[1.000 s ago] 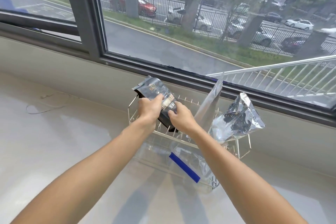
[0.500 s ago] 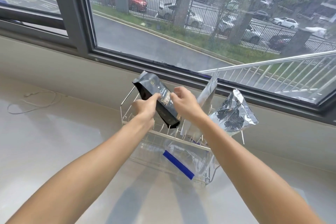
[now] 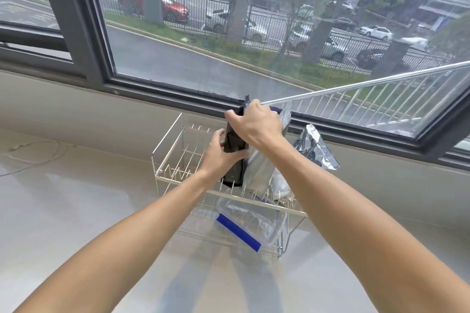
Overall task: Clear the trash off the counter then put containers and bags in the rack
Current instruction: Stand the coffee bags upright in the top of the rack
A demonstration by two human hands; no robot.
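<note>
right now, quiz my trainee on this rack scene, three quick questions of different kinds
1. True or false: the black pouch stands upright in the wire rack, held by both hands.
2. Which hand grips the pouch's top edge? A) left hand B) right hand
3. Fill in: the clear zip bag on the rack's lower level has a ____ strip.

Key: 1 true; 2 B; 3 blue.
</note>
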